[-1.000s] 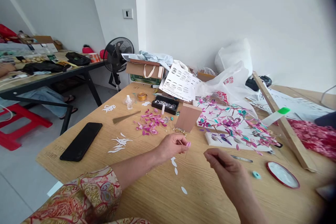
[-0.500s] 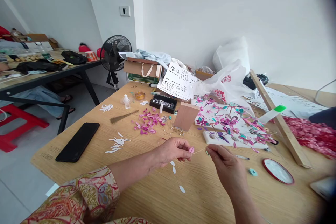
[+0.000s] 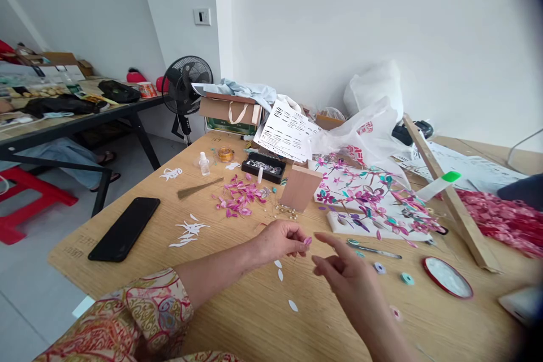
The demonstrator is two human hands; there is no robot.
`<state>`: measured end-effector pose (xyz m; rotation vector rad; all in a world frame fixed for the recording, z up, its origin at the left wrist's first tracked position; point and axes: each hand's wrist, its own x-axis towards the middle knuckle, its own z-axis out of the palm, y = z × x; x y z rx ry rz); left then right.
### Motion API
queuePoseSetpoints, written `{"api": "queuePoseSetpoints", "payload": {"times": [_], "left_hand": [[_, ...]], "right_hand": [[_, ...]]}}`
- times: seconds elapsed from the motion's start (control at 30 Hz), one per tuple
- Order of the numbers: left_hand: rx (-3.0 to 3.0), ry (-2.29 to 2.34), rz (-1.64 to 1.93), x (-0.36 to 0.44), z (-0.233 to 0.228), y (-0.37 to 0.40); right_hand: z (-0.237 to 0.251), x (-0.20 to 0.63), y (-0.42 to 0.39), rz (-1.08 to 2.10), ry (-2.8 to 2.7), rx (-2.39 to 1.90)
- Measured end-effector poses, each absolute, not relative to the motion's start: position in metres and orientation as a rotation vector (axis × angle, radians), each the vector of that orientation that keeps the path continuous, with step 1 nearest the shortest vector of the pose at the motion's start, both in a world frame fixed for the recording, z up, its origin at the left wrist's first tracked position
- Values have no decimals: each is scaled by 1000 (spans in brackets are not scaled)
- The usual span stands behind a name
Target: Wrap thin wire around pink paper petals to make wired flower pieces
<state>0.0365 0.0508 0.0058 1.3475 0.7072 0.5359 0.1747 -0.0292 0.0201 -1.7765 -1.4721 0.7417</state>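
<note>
My left hand (image 3: 282,240) pinches a small pink petal (image 3: 307,241) between thumb and fingertips, just above the wooden table (image 3: 237,317). My right hand (image 3: 348,277) hovers beside it with fingers spread and nothing in them. Tweezers (image 3: 373,249) lie on the table just beyond the right hand. A pile of pink petals (image 3: 240,199) lies further back, and a white board of pink and teal flowers (image 3: 369,201) sits to the right. White paper petals (image 3: 283,280) lie under my hands.
A black phone (image 3: 125,228) lies at the left. White cut-outs (image 3: 190,232), a black tray (image 3: 265,167), a small wooden block (image 3: 300,188), a red-rimmed lid (image 3: 447,277), small paper coils (image 3: 406,278) and a wooden slat (image 3: 445,192) are around. A fan (image 3: 186,87) stands behind. A person sits at the far left table.
My right hand has let go of the thin stem end, opened and dropped toward me. The tweezers now show on the table. My left hand stays put with the petal.
</note>
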Motion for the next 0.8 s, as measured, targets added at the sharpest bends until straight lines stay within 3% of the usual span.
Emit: {"api": "queuePoseSetpoints", "payload": {"times": [0.1, 0.37, 0.8], "left_hand": [[1424, 716, 532, 37, 4, 52], [1589, 716, 331, 33, 12, 52], [1830, 752, 444, 39, 1, 48]], "right_hand": [[11, 168, -23, 1031, -1336, -1638], [16, 173, -17, 1104, -1304, -1644], [10, 179, -22, 643, -1389, -1752]]}}
